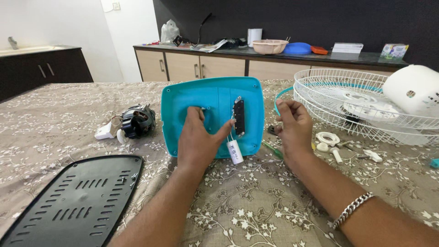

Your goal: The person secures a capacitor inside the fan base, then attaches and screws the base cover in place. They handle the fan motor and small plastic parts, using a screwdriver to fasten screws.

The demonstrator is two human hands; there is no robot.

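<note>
Teal fan base shell [212, 114] stands tilted, hollow side facing us.
We steady it with our left hand [197, 142] flat inside; our right hand [295, 128] hangs half-curled beside it, holding nothing.

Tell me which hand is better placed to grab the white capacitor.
Left. The left hand already rests on the teal base, thumb beside the white capacitor; the right hand hovers off the base, curled.

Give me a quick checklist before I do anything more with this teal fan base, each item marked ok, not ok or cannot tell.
1. Teal base steadied: left hand rests flat inside it. Ok.
2. White capacitor wired in: thin wires run up toward the black switch block. Ok.
3. Right hand free: fingers curled, contents hidden. Cannot tell.
4. Green screwdriver close by: lying beside the right hand. Ok.
5. Black vented plate out of the way: lying at the left. Ok.
</note>
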